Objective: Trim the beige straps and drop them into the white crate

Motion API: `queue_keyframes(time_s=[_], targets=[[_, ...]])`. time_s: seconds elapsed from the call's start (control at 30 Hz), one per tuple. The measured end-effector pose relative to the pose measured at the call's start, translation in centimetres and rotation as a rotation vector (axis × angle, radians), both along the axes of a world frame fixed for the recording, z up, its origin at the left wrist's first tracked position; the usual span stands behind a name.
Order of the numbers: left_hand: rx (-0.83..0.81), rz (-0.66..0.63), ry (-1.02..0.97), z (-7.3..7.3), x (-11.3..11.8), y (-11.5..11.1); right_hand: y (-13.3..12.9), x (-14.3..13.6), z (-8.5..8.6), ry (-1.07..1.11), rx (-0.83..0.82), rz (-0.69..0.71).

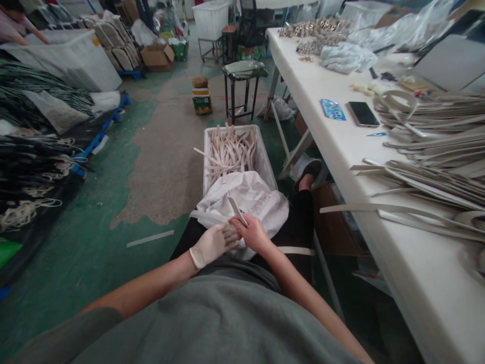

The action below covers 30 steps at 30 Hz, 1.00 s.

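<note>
My left hand, in a pale glove with grey fingertips, is closed over the lap and meets the right hand; what its fingers pinch is hidden. My bare right hand is wrapped round a light strap, whose end sticks up past the fingers. Both hands are above a white sack spread over the knees. Another pale strap lies across the right thigh. Just beyond the sack, a white crate holds many short beige strips.
At the right a long white table bears piles of grey straps, a phone and metal fittings. A black stool stands ahead. Dark cords lie at the left. A person's arms reach into a bin at the upper left.
</note>
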<state>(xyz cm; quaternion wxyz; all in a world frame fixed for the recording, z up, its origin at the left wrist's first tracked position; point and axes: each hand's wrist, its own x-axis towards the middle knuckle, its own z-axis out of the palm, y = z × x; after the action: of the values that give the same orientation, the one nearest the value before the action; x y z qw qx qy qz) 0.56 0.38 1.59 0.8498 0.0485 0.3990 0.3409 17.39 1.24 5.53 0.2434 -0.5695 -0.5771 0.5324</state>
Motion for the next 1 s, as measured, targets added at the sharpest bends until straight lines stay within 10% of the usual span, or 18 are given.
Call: queue_keyframes(time_s=[0.2,0.33,0.5,0.73,1.0], targets=[[-0.112,0.624,0.165,-0.9,-6.3,5.6,-5.0,5.2,0.7,0.235,-0.245,-0.017],[0.002,0.778,0.282,0.0,-7.0,9.5,-7.6,7.3,1.1,0.519,-0.401,0.015],[0.306,0.516,0.369,0.8,-3.6,9.7,-7.7,8.6,2.5,0.701,-0.265,-0.142],[0.499,-0.024,0.335,0.2,-0.2,4.4,-0.9,11.5,5.9,0.056,0.267,-0.206],[0.614,-0.516,0.294,2.1,1.2,0.8,5.0,12.7,2.0,0.432,0.015,-0.102]])
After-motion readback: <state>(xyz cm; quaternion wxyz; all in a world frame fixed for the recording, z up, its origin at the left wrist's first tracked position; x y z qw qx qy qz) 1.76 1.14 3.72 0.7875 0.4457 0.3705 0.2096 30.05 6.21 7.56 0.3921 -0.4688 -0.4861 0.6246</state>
